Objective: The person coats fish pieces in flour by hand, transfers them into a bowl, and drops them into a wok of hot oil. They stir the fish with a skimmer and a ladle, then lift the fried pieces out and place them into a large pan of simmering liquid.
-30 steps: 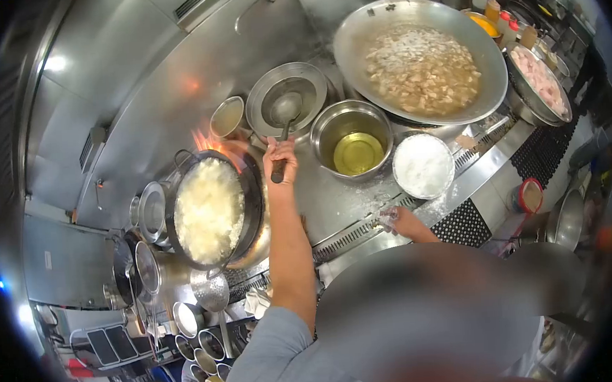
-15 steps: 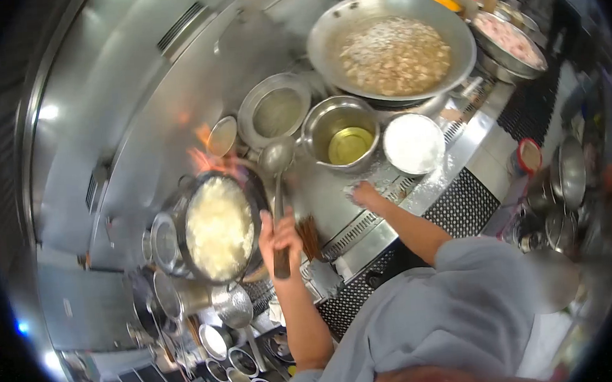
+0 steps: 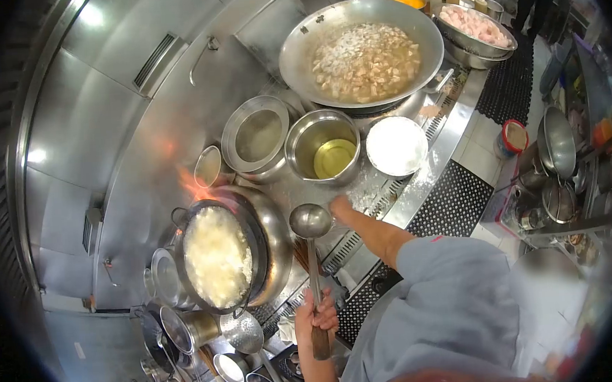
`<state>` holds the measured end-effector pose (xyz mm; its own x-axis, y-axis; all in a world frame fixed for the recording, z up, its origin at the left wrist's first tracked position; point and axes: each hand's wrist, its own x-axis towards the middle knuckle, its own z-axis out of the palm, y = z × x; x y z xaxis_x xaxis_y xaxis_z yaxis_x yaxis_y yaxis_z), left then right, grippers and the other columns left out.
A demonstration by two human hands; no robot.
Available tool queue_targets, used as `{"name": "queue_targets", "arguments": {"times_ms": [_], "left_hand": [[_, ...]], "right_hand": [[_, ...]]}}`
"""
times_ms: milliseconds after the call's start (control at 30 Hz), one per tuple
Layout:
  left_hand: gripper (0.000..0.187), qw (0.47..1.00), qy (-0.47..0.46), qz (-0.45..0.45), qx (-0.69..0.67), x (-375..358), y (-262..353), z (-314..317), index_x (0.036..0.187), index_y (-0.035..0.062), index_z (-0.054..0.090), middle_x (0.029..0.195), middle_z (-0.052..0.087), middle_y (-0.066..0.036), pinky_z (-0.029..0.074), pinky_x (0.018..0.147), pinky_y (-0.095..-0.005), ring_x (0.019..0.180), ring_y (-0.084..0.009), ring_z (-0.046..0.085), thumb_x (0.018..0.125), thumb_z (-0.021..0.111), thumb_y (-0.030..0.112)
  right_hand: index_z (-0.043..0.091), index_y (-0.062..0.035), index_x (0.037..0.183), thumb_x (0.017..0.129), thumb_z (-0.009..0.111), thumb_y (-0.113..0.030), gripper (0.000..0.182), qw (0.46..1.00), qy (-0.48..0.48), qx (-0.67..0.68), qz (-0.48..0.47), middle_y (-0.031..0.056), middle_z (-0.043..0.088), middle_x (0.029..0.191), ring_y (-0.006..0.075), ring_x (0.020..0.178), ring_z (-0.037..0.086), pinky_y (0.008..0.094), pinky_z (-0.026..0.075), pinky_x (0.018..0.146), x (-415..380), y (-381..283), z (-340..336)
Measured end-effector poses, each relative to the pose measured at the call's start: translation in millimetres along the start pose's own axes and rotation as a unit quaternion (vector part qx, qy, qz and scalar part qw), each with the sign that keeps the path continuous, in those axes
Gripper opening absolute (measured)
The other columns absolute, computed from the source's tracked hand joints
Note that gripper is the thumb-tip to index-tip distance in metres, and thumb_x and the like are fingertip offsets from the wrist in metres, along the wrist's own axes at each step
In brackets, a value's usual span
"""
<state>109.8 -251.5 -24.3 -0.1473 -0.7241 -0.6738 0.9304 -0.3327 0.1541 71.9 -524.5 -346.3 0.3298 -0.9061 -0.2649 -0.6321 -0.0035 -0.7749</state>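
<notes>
My left hand (image 3: 316, 315) is closed round the handle of a steel ladle (image 3: 311, 221), whose bowl points away from me and looks bare. Left of it, a black wok (image 3: 258, 253) holds pale, bubbling food (image 3: 218, 258), with orange flame (image 3: 195, 184) behind. My right hand (image 3: 341, 208) is closed low over the steel counter, just beyond the ladle's bowl; whatever it grips is hidden. Past this hand stand a pot (image 3: 303, 149) with yellow liquid and a bowl of white powder (image 3: 396, 146).
A large wok (image 3: 428, 50) with chunks in liquid sits at the back. A strainer pot (image 3: 227, 138) stands beside the yellow-liquid pot. Pale raw pieces fill a bowl (image 3: 477, 28) at upper right. A perforated skimmer (image 3: 242, 333) and several pots lie at lower left.
The view has shifted. My left hand has brought the ladle away from the flaming wok, down and to the right. My right hand appears slightly farther left and up, nearer the ladle's bowl.
</notes>
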Motion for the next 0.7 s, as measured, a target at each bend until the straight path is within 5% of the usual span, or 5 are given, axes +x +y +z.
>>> {"name": "queue_targets", "arguments": {"times_ms": [67, 133, 367, 467, 700], "left_hand": [[0.045, 0.994, 0.037, 0.019, 0.102, -11.3, -4.3, 9.1, 0.11, -0.0028, 0.044, 0.067, 0.039, 0.001, 0.031, 0.038, -0.0168, 0.042, -0.0015, 0.032, 0.094, 0.043, 0.04], [0.046, 0.99, 0.051, 0.03, 0.128, -18.6, -8.2, 15.3, 0.11, -0.0023, 0.045, 0.067, 0.039, 0.001, 0.03, 0.038, -0.0169, 0.041, -0.0016, 0.032, 0.094, 0.044, 0.04], [0.045, 0.979, 0.083, 0.04, 0.185, -19.9, -10.9, 11.6, 0.112, 0.0009, 0.046, 0.068, 0.04, 0.001, 0.03, 0.038, -0.0193, 0.042, -0.0038, 0.031, 0.094, 0.043, 0.042], [0.043, 0.968, 0.091, 0.057, 0.225, -20.5, -15.5, 14.1, 0.111, 0.0009, 0.046, 0.068, 0.04, 0.001, 0.029, 0.038, -0.02, 0.042, -0.0044, 0.031, 0.094, 0.044, 0.041], [0.037, 0.943, 0.108, 0.142, 0.281, -4.6, -10.8, 31.9, 0.106, 0.0015, 0.047, 0.066, 0.042, -0.002, 0.032, 0.036, -0.0246, 0.041, -0.0082, 0.036, 0.091, 0.053, 0.035]], "right_hand": [[0.067, -0.0069, 0.071, 0.063, 0.064, -0.01, 0.009, 0.918, 0.042, 0.316, 0.238, 0.0131, 0.066, 0.083, 0.029, 0.069, 0.063, 0.039, 0.049, 0.061, -0.8, 1.6, 6.4], [0.066, -0.0043, 0.076, 0.067, 0.06, -0.016, 0.016, 0.95, 0.019, -0.262, -0.167, 0.0156, 0.065, 0.085, 0.0318, 0.077, 0.063, 0.0423, 0.049, 0.067, 25.2, 37.7, 41.0], [0.068, -0.007, 0.075, 0.075, 0.051, -0.015, 0.019, 0.993, 0.065, -0.029, -0.09, 0.0185, 0.064, 0.084, 0.0348, 0.081, 0.062, 0.0431, 0.049, 0.071, 12.5, 3.8, 17.9], [0.067, -0.0042, 0.075, 0.074, 0.048, -0.012, 0.02, 0.953, 0.115, -0.109, -0.257, 0.0211, 0.063, 0.084, 0.0364, 0.079, 0.061, 0.0412, 0.05, 0.071, 30.9, 23.1, 29.7], [0.066, -0.0025, 0.085, 0.076, 0.05, -0.01, 0.02, 0.992, -0.05, 0.014, -0.114, 0.0198, 0.064, 0.079, 0.0357, 0.077, 0.061, 0.0425, 0.05, 0.067, 6.1, 51.9, 1.5]]}}
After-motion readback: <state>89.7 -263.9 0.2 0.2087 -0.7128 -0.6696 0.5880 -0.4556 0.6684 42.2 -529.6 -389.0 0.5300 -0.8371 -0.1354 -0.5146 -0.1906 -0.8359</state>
